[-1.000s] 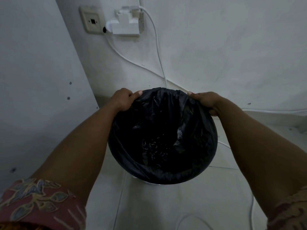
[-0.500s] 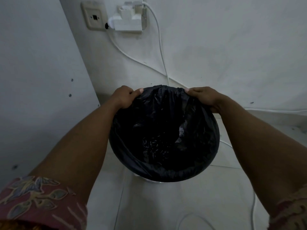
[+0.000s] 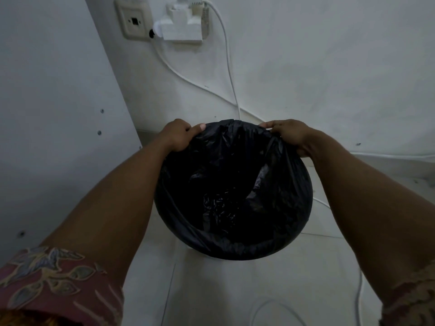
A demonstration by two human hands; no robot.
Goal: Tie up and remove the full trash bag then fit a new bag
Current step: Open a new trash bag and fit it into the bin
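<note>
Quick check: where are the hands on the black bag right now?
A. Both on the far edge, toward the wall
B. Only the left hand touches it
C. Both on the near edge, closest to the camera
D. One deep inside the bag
A: the left hand and right hand each grip the far rim of the black bag, on the wall side.

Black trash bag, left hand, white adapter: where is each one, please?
black trash bag point(image 3: 235, 248), head view, near folded rim.
left hand point(image 3: 179, 135), head view, back of hand.
white adapter point(image 3: 183, 29), head view, front face.
</note>
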